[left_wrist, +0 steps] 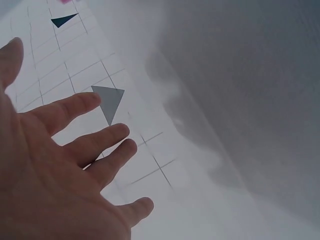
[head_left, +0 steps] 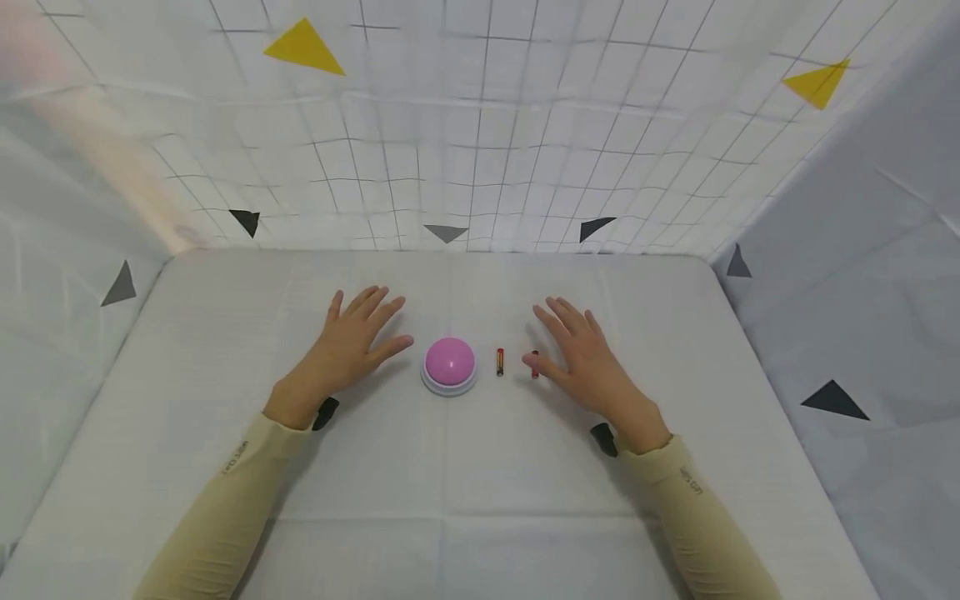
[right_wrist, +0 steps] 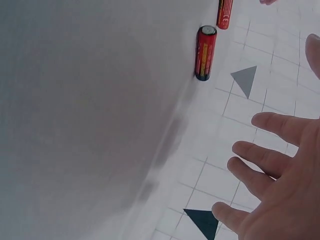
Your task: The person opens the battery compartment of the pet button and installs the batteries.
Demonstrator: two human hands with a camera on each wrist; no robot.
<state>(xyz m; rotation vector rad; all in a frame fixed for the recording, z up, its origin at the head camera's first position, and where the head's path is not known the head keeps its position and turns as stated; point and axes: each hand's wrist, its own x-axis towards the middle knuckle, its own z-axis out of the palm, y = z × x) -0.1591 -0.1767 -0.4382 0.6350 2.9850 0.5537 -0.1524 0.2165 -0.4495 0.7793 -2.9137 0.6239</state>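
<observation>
A round device with a glossy pink dome (head_left: 450, 361) on a white base sits on the table between the hands. To its right stand or lie two small red batteries: one (head_left: 500, 362) by itself, the other (head_left: 535, 372) partly hidden under my right thumb. My left hand (head_left: 348, 346) hovers left of the dome, fingers spread and holding nothing. My right hand (head_left: 585, 362) hovers beside the batteries with its fingers spread. The right wrist view shows a battery (right_wrist: 205, 53) apart from the right hand's fingers (right_wrist: 265, 157). In the left wrist view the left palm (left_wrist: 55, 175) is bare.
The white-covered table (head_left: 450, 483) ends at a gridded white backdrop (head_left: 525, 167) bearing yellow, black and grey triangles. Grey-white sheets (head_left: 847, 333) hang at both sides. A dark wrist-worn piece (head_left: 326, 413) sits by the left cuff, another (head_left: 603, 439) by the right.
</observation>
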